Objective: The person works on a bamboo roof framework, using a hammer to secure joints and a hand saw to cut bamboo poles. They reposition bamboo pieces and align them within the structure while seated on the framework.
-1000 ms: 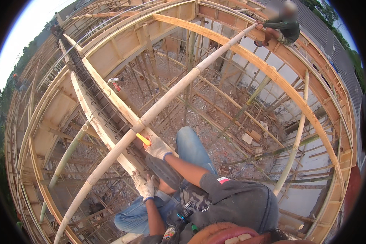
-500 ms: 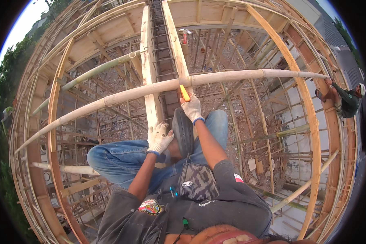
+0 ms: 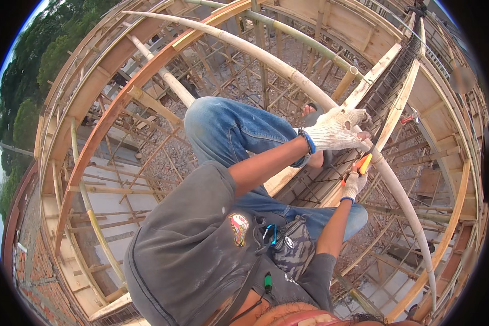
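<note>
the left hand [image 3: 338, 129], in a worn white knit glove, sits right of centre with its fingers curled down over the long pale bamboo pole [image 3: 288, 68] where that pole crosses the wooden beam formwork [image 3: 388, 76]. just below it the right hand [image 3: 353, 185], also gloved, is closed round an orange-handled tool [image 3: 362, 164] whose tip points up at the same crossing; whether it is pliers or a cutter is too small to tell. the step in hand looks like fastening the pole to the formwork at that joint, the left hand pinning the pole, the right working the tool. the next move would seem to call for the pole kept firmly pressed while the tool bites right at the crossing, with body weight kept balanced.

there is no bench here: the person sits astride the formwork, legs in blue jeans [image 3: 228, 130] folded across the middle of the frame, grey shirt at the bottom. a steel rebar cage [image 3: 396, 70] runs inside the form toward the upper right. below, through a lattice of scaffold poles, lies gravelly ground; trees [image 3: 32, 70] fill the upper left edge.
</note>
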Motion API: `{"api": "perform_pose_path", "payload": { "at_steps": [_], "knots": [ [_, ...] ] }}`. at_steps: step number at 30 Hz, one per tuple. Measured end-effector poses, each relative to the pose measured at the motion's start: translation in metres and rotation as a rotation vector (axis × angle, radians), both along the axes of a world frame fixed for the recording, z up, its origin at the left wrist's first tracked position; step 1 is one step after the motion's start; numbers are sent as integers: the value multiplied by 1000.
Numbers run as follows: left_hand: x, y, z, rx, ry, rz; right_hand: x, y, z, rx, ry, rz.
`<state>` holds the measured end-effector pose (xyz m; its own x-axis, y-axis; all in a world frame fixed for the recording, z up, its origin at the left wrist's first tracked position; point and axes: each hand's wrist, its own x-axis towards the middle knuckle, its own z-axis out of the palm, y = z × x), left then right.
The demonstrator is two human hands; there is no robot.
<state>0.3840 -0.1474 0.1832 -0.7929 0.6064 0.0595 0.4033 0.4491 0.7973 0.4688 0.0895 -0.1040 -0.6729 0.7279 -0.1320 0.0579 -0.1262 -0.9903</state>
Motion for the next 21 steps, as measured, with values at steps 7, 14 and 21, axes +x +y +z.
{"api": "perform_pose_path", "payload": {
  "at_steps": [7,14,21],
  "knots": [
    [-21,16,113,580,240,29,6,8,-18,66,22,21],
    [-52,54,105,764,389,111,29,23,19,3,-27,197],
    [-51,50,75,720,293,-17,52,-32,299,767,454,424]
  ]
}}
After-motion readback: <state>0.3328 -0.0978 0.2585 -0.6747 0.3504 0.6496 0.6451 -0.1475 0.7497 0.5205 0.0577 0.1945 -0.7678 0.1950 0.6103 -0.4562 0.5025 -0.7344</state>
